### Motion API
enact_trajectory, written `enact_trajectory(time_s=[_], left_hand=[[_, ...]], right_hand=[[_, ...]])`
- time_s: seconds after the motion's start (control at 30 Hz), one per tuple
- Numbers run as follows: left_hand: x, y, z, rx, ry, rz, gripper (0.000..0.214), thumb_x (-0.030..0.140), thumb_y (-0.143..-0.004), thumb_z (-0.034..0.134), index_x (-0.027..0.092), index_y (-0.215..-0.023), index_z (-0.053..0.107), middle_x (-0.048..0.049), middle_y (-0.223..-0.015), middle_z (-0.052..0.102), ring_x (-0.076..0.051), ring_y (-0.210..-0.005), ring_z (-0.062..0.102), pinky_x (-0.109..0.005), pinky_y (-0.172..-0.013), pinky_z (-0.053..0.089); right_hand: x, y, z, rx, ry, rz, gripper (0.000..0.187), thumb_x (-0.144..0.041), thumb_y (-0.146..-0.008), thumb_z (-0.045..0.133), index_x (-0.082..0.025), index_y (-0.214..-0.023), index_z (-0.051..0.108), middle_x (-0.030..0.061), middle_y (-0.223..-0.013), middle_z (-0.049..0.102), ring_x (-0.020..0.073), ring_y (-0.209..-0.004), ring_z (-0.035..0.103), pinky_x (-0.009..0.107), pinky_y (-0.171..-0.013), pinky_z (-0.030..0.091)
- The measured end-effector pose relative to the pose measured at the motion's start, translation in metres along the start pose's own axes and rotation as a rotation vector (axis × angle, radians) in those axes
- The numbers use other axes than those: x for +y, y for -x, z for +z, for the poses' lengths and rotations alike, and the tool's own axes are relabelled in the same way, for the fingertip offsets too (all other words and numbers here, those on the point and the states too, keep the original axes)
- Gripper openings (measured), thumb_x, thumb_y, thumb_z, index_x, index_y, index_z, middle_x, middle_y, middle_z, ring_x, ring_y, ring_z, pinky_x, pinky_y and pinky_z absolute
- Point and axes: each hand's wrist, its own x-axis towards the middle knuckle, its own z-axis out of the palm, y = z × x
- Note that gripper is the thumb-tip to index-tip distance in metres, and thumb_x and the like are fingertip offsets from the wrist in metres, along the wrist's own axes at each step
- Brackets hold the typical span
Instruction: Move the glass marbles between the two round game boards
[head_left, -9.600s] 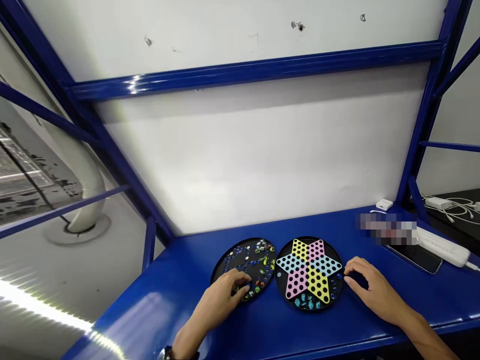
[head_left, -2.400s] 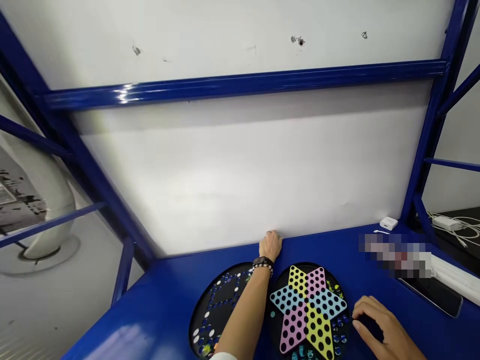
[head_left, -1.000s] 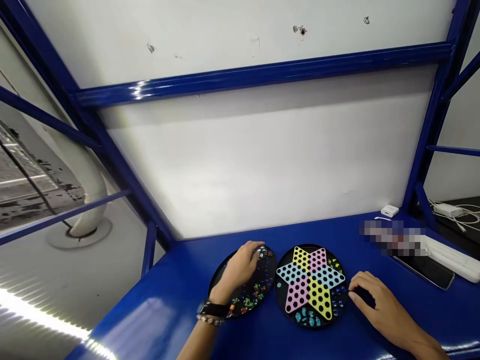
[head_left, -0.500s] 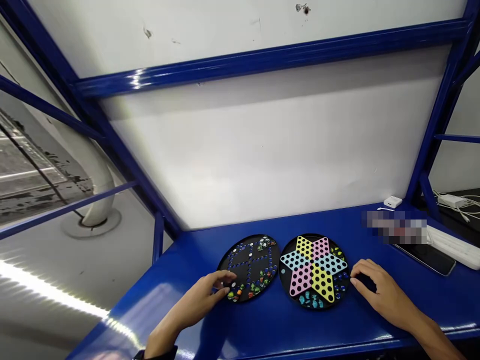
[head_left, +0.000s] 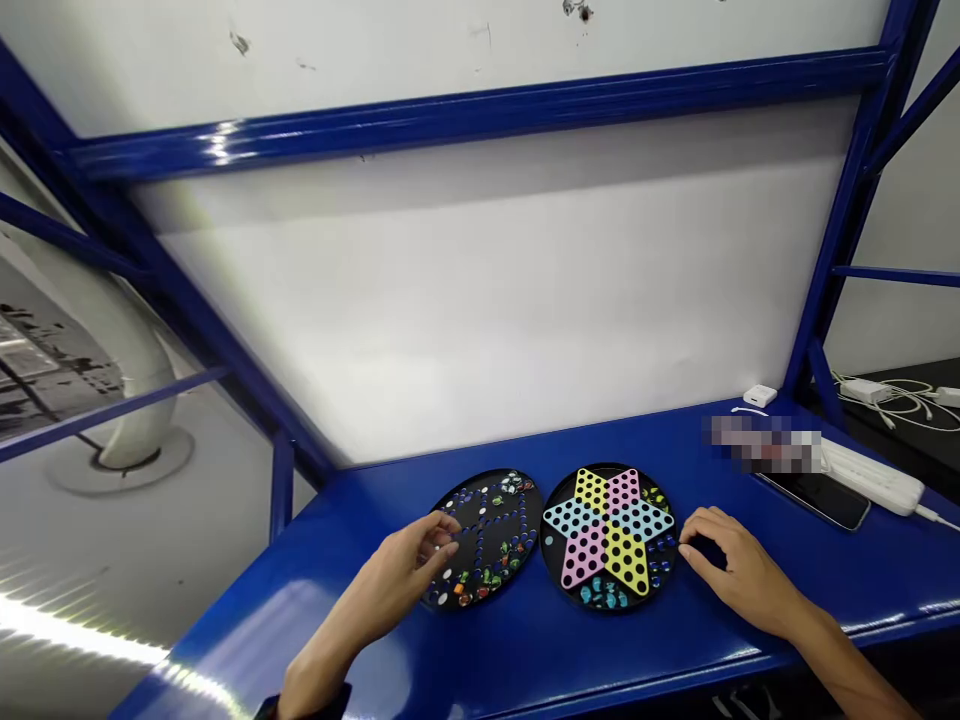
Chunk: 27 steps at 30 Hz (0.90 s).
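Note:
Two round black game boards lie side by side. My left hand [head_left: 405, 560] hovers over the near left edge of the left board [head_left: 491, 540], its thumb and curved fingers apart, with nothing visible between them. Green and orange-red marbles [head_left: 491, 577] lie along that board's near rim, and clear ones [head_left: 516, 483] at its far rim. The right board carries a star-shaped Chinese checkers panel [head_left: 607, 525] in yellow, pink and light blue. Beside its right rim rests my right hand [head_left: 739, 565], open and loosely curled, near dark blue marbles [head_left: 661, 560]. Turquoise marbles [head_left: 604, 594] sit at the near rim.
Both boards stand on a blue table [head_left: 510, 660] against a white panel [head_left: 480, 300] framed by blue bars. On the right are a dark phone [head_left: 817, 498], a white power strip [head_left: 874, 475] and a small white adapter [head_left: 760, 395]. Part of that area is blurred out.
The view has shifted, so the boards appear farther left. My left hand has lifted slightly off the marbles at the near rim. My right hand keeps its place by the right board.

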Motion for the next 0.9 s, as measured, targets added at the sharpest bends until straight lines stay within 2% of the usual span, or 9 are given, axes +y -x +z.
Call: enact_trajectory(time_s=[0.1, 0.27, 0.33, 0.4, 0.5, 0.63, 0.73, 0.8, 0.9], left_hand=[[0.055, -0.019, 0.023, 0.043, 0.070, 0.161, 0.028, 0.043, -0.090, 0.047, 0.024, -0.099, 0.064, -0.0018, -0.094, 0.072, -0.020, -0.085, 0.066, -0.028, -0.074, 0.051], [0.157, -0.068, 0.095, 0.074, 0.007, 0.484, 0.019, 0.029, -0.095, 0.047, 0.024, -0.097, 0.065, -0.0010, -0.102, 0.071, -0.017, -0.085, 0.065, -0.027, -0.073, 0.049], [0.179, -0.086, 0.119, 0.039, -0.083, 0.528, 0.017, 0.027, -0.094, 0.051, 0.024, -0.098, 0.067, -0.0016, -0.103, 0.072, -0.018, -0.087, 0.067, -0.028, -0.072, 0.049], [0.188, -0.096, 0.133, 0.005, -0.138, 0.542, 0.015, 0.027, -0.093, 0.055, 0.024, -0.094, 0.070, -0.0017, -0.101, 0.074, -0.020, -0.090, 0.068, -0.029, -0.074, 0.050], [0.181, -0.093, 0.135, 0.014, -0.148, 0.549, 0.020, 0.030, -0.095, 0.054, 0.024, -0.095, 0.073, -0.0020, -0.104, 0.075, -0.021, -0.096, 0.067, -0.031, -0.080, 0.050], [0.144, -0.064, 0.108, 0.064, -0.109, 0.537, 0.028, 0.034, -0.100, 0.046, 0.026, -0.104, 0.072, -0.0019, -0.112, 0.073, -0.019, -0.100, 0.065, -0.029, -0.086, 0.050], [0.095, -0.039, 0.074, 0.083, -0.054, 0.418, 0.029, 0.035, -0.099, 0.044, 0.027, -0.106, 0.071, -0.0007, -0.113, 0.072, -0.018, -0.105, 0.064, -0.029, -0.092, 0.048], [0.056, -0.024, 0.051, 0.139, -0.037, 0.267, 0.032, 0.036, -0.098, 0.040, 0.027, -0.110, 0.069, -0.0013, -0.118, 0.070, -0.020, -0.109, 0.063, -0.032, -0.096, 0.047], [0.006, -0.007, 0.024, 0.128, -0.028, 0.074, 0.039, 0.043, -0.097, 0.036, 0.025, -0.112, 0.068, -0.0033, -0.115, 0.071, -0.023, -0.101, 0.065, -0.034, -0.088, 0.049]], right_hand=[[0.001, 0.000, 0.000, -0.016, -0.001, 0.009, 0.025, -0.041, -0.099, 0.044, -0.026, -0.086, 0.059, 0.0027, -0.092, 0.066, 0.0202, -0.090, 0.062, 0.039, -0.088, 0.052], [0.000, 0.000, 0.000, -0.010, 0.024, 0.022, 0.022, -0.039, -0.098, 0.047, -0.026, -0.088, 0.061, 0.0015, -0.092, 0.067, 0.0198, -0.092, 0.063, 0.038, -0.092, 0.051], [0.000, -0.001, 0.000, -0.001, 0.040, 0.006, 0.021, -0.037, -0.098, 0.047, -0.026, -0.087, 0.061, 0.0008, -0.091, 0.067, 0.0192, -0.091, 0.064, 0.040, -0.098, 0.049], [0.001, -0.001, 0.000, 0.005, 0.051, -0.011, 0.022, -0.037, -0.098, 0.048, -0.025, -0.086, 0.061, 0.0006, -0.090, 0.067, 0.0188, -0.089, 0.064, 0.041, -0.101, 0.047], [0.004, -0.001, 0.001, 0.009, 0.055, -0.016, 0.022, -0.038, -0.098, 0.048, -0.025, -0.086, 0.062, 0.0014, -0.090, 0.068, 0.0192, -0.089, 0.064, 0.037, -0.094, 0.051], [0.009, 0.000, 0.004, 0.014, 0.044, -0.018, 0.024, -0.041, -0.098, 0.048, -0.026, -0.088, 0.063, 0.0021, -0.091, 0.068, 0.0198, -0.091, 0.064, 0.034, -0.085, 0.054], [0.010, 0.000, 0.005, 0.002, 0.034, -0.013, 0.025, -0.043, -0.098, 0.048, -0.026, -0.087, 0.062, 0.0010, -0.091, 0.068, 0.0194, -0.091, 0.064, 0.039, -0.097, 0.050], [0.009, 0.000, 0.005, -0.021, 0.021, 0.012, 0.026, -0.045, -0.098, 0.047, -0.026, -0.088, 0.061, 0.0006, -0.093, 0.067, 0.0196, -0.092, 0.064, 0.041, -0.100, 0.048], [0.008, 0.000, 0.004, -0.060, 0.004, 0.050, 0.027, -0.047, -0.099, 0.044, -0.027, -0.089, 0.060, 0.0011, -0.095, 0.066, 0.0209, -0.094, 0.062, 0.042, -0.098, 0.048]])
